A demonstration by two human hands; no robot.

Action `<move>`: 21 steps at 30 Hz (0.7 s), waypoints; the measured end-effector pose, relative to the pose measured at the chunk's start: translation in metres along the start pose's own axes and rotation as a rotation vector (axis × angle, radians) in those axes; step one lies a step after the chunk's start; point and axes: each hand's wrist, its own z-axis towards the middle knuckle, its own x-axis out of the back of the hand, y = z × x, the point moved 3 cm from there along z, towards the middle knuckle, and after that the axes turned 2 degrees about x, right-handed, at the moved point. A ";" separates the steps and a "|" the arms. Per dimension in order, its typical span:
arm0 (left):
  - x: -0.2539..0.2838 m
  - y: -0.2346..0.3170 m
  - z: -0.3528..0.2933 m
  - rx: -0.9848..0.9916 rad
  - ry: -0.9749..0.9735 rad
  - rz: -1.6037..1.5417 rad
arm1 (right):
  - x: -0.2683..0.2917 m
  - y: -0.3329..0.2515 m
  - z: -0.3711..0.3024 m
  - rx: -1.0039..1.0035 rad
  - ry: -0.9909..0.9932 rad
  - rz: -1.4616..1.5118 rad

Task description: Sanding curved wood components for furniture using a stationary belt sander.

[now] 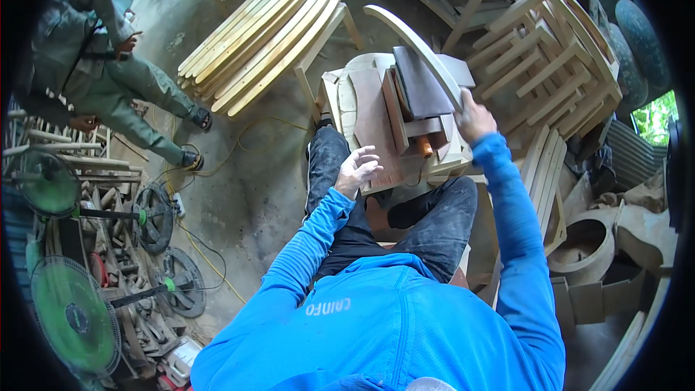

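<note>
A curved pale wooden slat (416, 45) slants up and away to the left from my right hand (476, 117), whose fingers are wrapped round its near end. Beneath the slat is a low work stand topped with wooden boards, among them a reddish-brown board (371, 127) and a dark grey flat panel (421, 85). An orange-brown rounded piece (425, 147) sticks out at the stand's near side. My left hand (357, 171) hovers above my left knee, beside the brown board, its fingers apart and nothing in it.
A row of curved slats (268, 36) lies on a rack at far left. Stacked wooden frames (543, 51) stand at far right, with straight strips (543, 166) nearer. Green fans (76, 318) stand at left. A person (108, 65) stands at upper left; a yellow cord (239, 137) crosses the floor.
</note>
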 end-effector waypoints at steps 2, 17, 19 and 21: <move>-0.010 0.001 0.008 -0.131 0.028 0.205 | -0.008 0.030 -0.071 0.103 0.076 0.059; -0.225 0.062 0.011 -0.938 -0.272 1.401 | 0.026 0.144 -0.490 -0.087 0.075 0.255; -0.211 0.055 0.025 -0.881 -0.263 1.441 | 0.049 0.142 -0.476 -0.036 0.003 0.079; -0.195 0.055 0.048 -0.901 -0.197 1.423 | 0.062 0.145 -0.449 0.015 0.016 -0.022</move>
